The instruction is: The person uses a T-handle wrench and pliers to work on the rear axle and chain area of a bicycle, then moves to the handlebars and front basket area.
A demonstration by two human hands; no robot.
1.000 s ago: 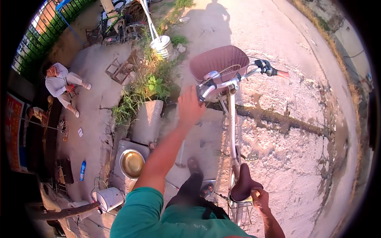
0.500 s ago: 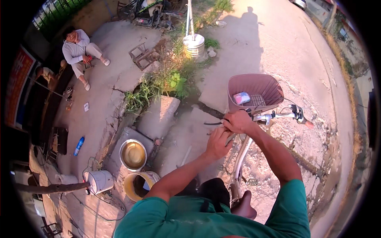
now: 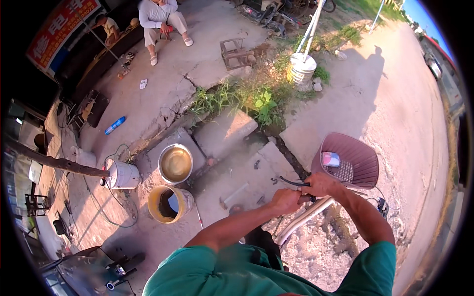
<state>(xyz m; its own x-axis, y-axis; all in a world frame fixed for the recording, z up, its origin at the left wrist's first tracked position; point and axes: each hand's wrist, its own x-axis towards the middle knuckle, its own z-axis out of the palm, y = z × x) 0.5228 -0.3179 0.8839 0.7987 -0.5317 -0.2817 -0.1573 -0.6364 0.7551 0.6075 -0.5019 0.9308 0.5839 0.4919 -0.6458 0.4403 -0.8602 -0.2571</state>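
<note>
A bicycle with a pale frame (image 3: 308,219) stands before me, its handlebar turned toward my left. My left hand (image 3: 287,201) is wrapped around the dark handlebar grip (image 3: 307,198), whose end pokes out past the fingers. Just beyond it, my right hand (image 3: 323,185) is closed at the inner end of the black brake lever (image 3: 291,182); its fingertips are partly hidden. A brownish-purple basket (image 3: 363,153) is fixed at the front, with a small pink and blue packet (image 3: 331,159) inside. The handlebar's far end (image 3: 382,204) shows below the basket.
On the left are a metal basin (image 3: 176,164), a yellowish bucket (image 3: 183,202) and a white bucket (image 3: 123,173). Loose tools (image 3: 233,195) lie on the concrete. A blue bottle (image 3: 114,125) lies farther off. A seated person (image 3: 160,19) and another person (image 3: 109,32) are at the back left.
My view has swung left, so the bicycle sits lower and farther right. My left hand has closed around the grip; my right hand stays by the lever. The handlebar's angle looks different.
</note>
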